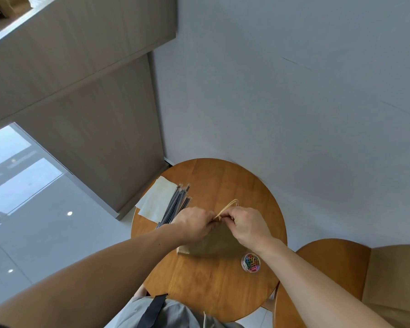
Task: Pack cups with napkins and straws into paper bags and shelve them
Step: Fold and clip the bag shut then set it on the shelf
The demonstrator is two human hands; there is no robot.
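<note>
Bare table [213, 287] at lower centre lies free; straws [175, 207] crowd its left, clip jar [251, 262] its right.

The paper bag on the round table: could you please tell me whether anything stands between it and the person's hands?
Nothing visible does: the left hand and the right hand both pinch the top of the paper bag.

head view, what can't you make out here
- What is inside the paper bag: head view, mouth hidden under the left hand and right hand.
- How many straws: head view, too small, near ends behind the left hand.
- What is on the shelf: head view, cut off by the top-left edge.
</note>
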